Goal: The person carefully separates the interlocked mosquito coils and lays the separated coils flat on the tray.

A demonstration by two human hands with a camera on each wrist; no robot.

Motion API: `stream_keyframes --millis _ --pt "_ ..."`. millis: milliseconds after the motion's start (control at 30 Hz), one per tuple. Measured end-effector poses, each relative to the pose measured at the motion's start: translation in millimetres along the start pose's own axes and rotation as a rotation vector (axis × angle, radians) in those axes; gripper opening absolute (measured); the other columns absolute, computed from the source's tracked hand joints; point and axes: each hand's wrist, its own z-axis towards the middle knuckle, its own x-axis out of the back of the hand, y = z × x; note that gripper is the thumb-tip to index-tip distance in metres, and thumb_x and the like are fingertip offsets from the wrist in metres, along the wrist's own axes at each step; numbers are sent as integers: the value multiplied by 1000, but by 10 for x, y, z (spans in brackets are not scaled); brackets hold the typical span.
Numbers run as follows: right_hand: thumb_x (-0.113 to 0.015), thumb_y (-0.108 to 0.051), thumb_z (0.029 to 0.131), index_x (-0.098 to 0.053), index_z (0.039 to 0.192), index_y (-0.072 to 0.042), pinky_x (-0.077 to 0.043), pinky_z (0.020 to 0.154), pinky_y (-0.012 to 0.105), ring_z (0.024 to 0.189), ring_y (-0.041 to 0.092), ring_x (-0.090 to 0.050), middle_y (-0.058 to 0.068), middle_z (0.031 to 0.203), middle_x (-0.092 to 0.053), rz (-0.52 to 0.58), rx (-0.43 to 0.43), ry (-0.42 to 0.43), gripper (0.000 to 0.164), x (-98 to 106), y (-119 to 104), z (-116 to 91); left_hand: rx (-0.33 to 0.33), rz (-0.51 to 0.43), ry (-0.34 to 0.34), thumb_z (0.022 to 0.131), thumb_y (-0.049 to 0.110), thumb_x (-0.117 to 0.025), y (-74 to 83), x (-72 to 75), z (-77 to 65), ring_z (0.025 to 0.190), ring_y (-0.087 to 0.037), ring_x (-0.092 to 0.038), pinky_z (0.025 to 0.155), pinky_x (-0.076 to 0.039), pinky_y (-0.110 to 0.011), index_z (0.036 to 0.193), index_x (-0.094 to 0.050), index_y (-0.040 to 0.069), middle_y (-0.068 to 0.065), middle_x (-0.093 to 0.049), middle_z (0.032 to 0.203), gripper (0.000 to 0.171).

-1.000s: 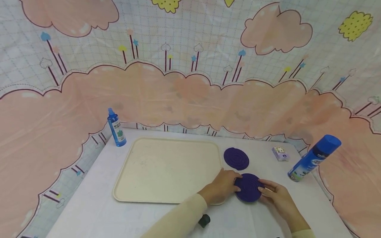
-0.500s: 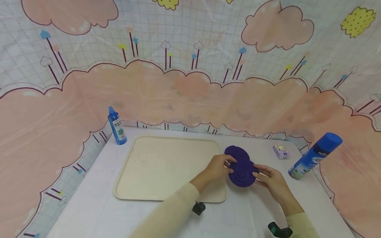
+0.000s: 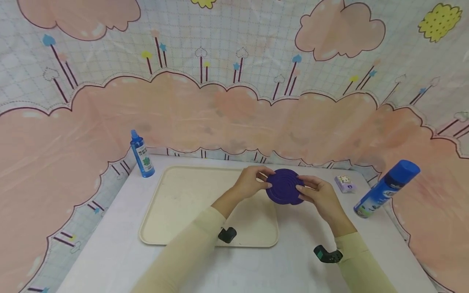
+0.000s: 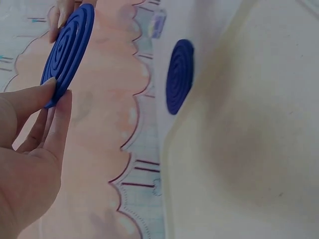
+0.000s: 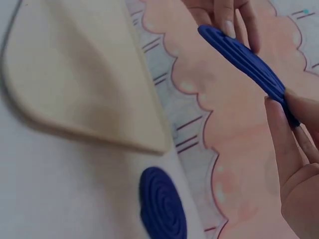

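Blue-purple mat (image 3: 283, 185) is up off the tabletop (image 3: 256, 268), near the tray's (image 3: 205, 203) right side. Left hand (image 3: 253, 181) and right hand (image 3: 322, 198) pinch opposite rims, thumb against fingers; likely to limit sag and leave its face uncovered. Round, thin, spiral-looking ridges, slightly bowed edge-on. Second mat (image 4: 180, 77) lies flat beside the tray.

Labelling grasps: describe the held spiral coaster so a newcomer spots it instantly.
Find the cream tray on the white table. At its far right corner in the head view, the left hand and right hand pinch the dark-blue spiral coaster by opposite edges. Its twin lies on the table; this one is airborne.
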Motion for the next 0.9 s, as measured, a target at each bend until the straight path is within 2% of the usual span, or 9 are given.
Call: stream_keyframes --millis 133,300,433,533,667,900 --pt "-70 -10 96 -57 139 -1 -62 80 19 89 -1 -70 -18 101 -71 74 42 8 46 -117 -169 108 -8 -44 46 86 1 -78 66 203 -19 107 -26 -72 83 -61 -24 124 -72 7 -12 -73 124 38" --pt "-73 -10 94 -63 136 -6 -62 81 19 88 0 -70 -13 101 -72 133 93 6 43 -243 -393 236 -4 -118 121 87 1 -78 135 423 -46 108 -27 -71 87 -62 -27 125 -70 7 -13 -71 125 39" --pt "-72 -12 95 -60 139 -3 -61 84 19 91 1 -71 -10 103 -69 113 140 3 46 -344 -568 325 -19 -171 188 86 -2 -77 185 583 -74 106 -28 -70 87 -62 -27 125 -70 5 -16 -70 126 41" --pt "-70 -8 95 -59 139 1 -61 86 19 91 1 -72 -9 101 -69 143 167 -3 46 -421 -681 374 -33 -195 233 84 -3 -78 211 692 -100 104 -27 -70 84 -61 -25 124 -70 4 -17 -70 125 41" --pt "-67 0 95 -57 139 5 -61 86 21 90 2 -73 -9 99 -71 218 187 -13 45 -531 -774 434 -57 -184 270 84 -1 -79 230 834 -146 102 -23 -69 81 -57 -20 123 -71 5 -16 -71 122 40" --pt "-65 1 97 -56 138 10 -62 86 25 92 1 -73 -14 100 -74 224 240 -9 43 -732 -888 489 -78 -166 317 85 -1 -79 266 1046 -239 95 -14 -67 78 -58 -18 123 -71 5 -17 -71 118 39"
